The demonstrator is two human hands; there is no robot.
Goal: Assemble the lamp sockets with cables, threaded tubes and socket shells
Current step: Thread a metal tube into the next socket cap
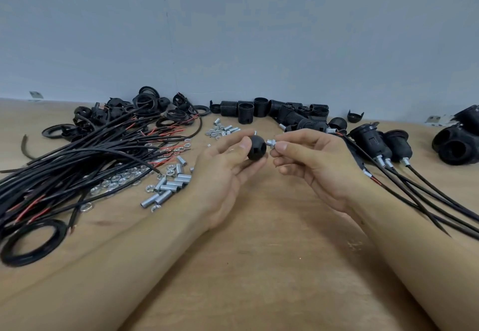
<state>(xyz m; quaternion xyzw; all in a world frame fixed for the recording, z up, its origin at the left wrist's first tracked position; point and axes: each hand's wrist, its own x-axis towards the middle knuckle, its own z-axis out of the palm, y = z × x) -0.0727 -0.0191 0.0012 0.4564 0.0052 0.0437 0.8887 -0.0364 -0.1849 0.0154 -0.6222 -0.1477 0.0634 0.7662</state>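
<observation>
A wooden table (259, 266) runs up against a plain blue-grey wall (233, 32), and nearly all its far half is crowded with parts. Above its middle the left hand (228, 172) grips a rounded black socket cap (257, 150) between thumb and curled fingers. Just right of it the right hand (311, 159) pinches a short silver threaded tube (272, 143) between thumb and forefinger, the tube's end touching or almost touching the cap's side; which, I cannot tell.

To the left sprawls a thick bundle of black cables (85, 164) with red inner wires showing at the cut ends, part of it lying over a scatter of silver nuts (116, 179). A loose pile of threaded tubes (171, 185) sits just beside the left wrist, and a smaller heap of tubes and nuts (220, 129) lies farther back. A coiled black cable (31, 242) rests at the near left edge.

Along the wall, black rings and socket caps (145, 109) are heaped at left, tangled with the cable ends, and ribbed black socket shells (259, 109) stand and lie in the centre. Right of the right hand lie finished sockets (373, 141), their cables (427, 195) trailing towards the near right edge, passing close by the right forearm. More black socket parts (456, 141) are stacked at the far right.
</observation>
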